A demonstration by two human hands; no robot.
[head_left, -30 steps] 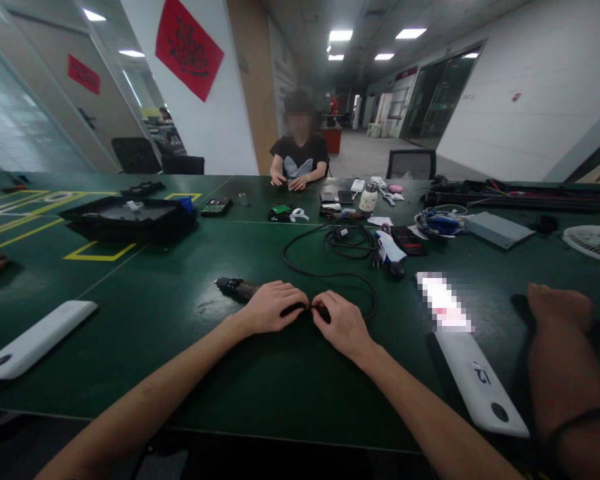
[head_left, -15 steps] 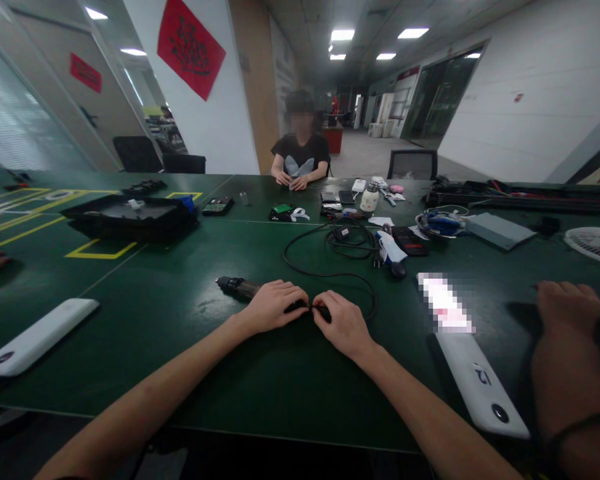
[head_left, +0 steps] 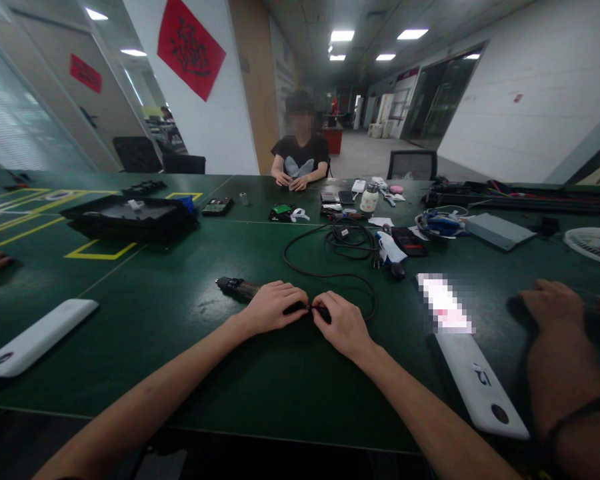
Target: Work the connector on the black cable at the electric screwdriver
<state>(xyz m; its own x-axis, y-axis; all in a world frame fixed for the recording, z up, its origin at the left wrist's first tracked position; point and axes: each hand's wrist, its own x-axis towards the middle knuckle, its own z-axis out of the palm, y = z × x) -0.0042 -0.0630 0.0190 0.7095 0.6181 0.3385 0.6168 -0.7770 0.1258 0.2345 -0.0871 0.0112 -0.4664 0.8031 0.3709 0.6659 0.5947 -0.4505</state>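
On the green table lies a black electric screwdriver [head_left: 237, 287], its tip pointing left. My left hand [head_left: 275, 305] is closed around its rear end, which mostly hides the body. Just to the right, my right hand [head_left: 343, 323] pinches the black end of a cable [head_left: 325, 274], probably its connector. The two held ends face each other at close range between my fingertips; whether they touch I cannot tell. From my right hand the cable curves away to a loose coil [head_left: 350, 235] farther back.
White long devices lie at left [head_left: 45, 333] and right [head_left: 483, 383], the latter beside a blurred bright screen [head_left: 445, 303]. A black tray [head_left: 130, 230] stands back left. Another person's arm [head_left: 560, 333] rests at right. Opposite sits a person [head_left: 300, 150]. A bottle [head_left: 369, 198] stands beyond the coil.
My hands have hardly moved. The other person's arm at the right has shifted left, and part of another hand now shows at the right edge.
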